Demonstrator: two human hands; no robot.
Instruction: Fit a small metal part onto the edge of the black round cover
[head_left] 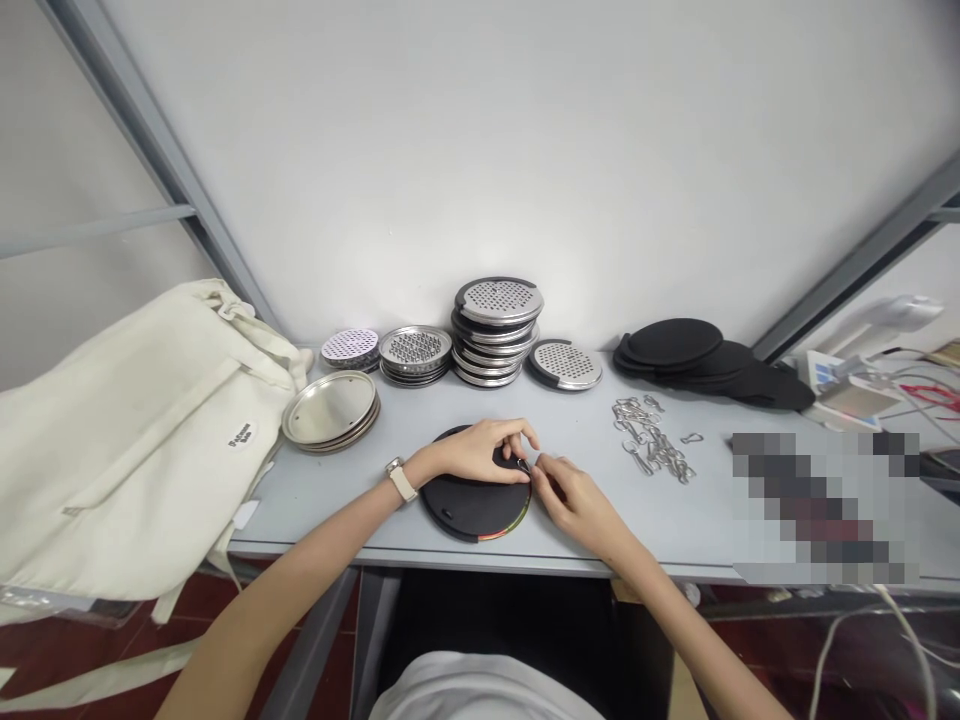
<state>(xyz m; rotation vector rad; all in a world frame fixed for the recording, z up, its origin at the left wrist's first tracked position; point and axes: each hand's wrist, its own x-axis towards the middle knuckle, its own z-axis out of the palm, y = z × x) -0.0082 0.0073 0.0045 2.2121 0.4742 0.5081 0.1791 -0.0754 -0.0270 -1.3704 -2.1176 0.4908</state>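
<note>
The left hand [484, 455], with a watch [401, 480] at its wrist, reaches over a black disc [472, 505], fingers curved and partly spread, thumb low by the right edge of the disc. Whether it grips anything I cannot tell. The right hand [570, 495] comes in from the right, thumb and fingers pinched together on a small metal clip [523, 465] at that same edge. The disc lies flat at the near side of the grey table [570, 420], a strip of red, yellow and green showing along its near right rim.

To the right, a loose heap of clips [660, 455] is spread out, and beyond it black covers [675, 343] lie overlapping near the wall [450, 150]. At the far side, a tall stack of round graters [499, 300] stands between a lower grater stack [415, 347] on its left and a single grater [568, 364] tilted on its right. Farther left are a short pile with a pale top [350, 345], some shiny plates [330, 408] nearer, and a cream bag [135, 420] at the left end
</note>
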